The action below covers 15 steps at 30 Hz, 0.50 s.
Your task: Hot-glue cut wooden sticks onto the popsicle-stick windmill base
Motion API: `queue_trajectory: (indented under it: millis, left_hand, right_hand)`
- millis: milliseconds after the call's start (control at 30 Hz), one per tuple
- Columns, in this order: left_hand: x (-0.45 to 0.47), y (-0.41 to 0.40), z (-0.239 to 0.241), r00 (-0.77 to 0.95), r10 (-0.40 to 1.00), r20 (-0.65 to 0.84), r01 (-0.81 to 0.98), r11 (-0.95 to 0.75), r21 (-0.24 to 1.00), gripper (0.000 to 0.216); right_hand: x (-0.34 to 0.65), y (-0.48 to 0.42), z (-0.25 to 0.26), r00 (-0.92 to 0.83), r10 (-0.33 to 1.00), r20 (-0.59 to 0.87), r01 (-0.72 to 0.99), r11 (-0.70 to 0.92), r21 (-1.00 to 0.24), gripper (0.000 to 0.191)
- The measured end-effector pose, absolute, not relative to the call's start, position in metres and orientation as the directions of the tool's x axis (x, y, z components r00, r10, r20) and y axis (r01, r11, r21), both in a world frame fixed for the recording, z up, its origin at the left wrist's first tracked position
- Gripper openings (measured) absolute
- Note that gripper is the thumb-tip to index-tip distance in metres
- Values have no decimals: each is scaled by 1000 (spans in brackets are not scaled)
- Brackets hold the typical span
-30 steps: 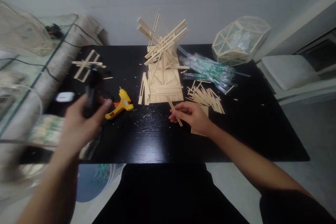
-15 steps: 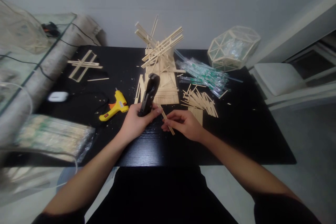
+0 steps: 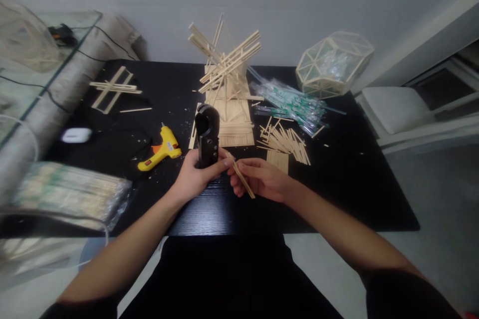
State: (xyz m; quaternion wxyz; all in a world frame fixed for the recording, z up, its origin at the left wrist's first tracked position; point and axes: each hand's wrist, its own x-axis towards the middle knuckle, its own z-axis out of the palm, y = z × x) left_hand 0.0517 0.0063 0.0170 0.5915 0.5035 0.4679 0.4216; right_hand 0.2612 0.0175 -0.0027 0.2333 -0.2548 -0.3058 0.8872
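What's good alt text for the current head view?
A person's left hand grips a black hand tool while the right hand holds thin wooden sticks beside it, over a black table. Beyond them is a windmill-like wooden model, with a yellow glue gun to its left and a loose stick pile to its right.

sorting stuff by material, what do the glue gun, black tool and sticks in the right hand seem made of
Glue gun: probably smooth plastic, from its bright yellow body. Black tool: dark, smooth-looking, perhaps coated metal or plastic; can't tell which. Sticks in the right hand: likely bare wood or bamboo, pale tan and matte.
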Motion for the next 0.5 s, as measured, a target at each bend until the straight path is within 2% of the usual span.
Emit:
queue_trajectory:
  millis: [167, 500]
  left_hand:
    - [55, 3, 14, 249, 962, -117, -41, 131, 990, 29]
    - [54, 3, 12, 274, 954, -119, -58, 140, 989, 27]
  right_hand:
    - [262, 17, -4, -762, 568, -311, -285, -726, -626, 31]
    - [263, 18, -4, -728, 627, -276, -292, -648, -703, 27]
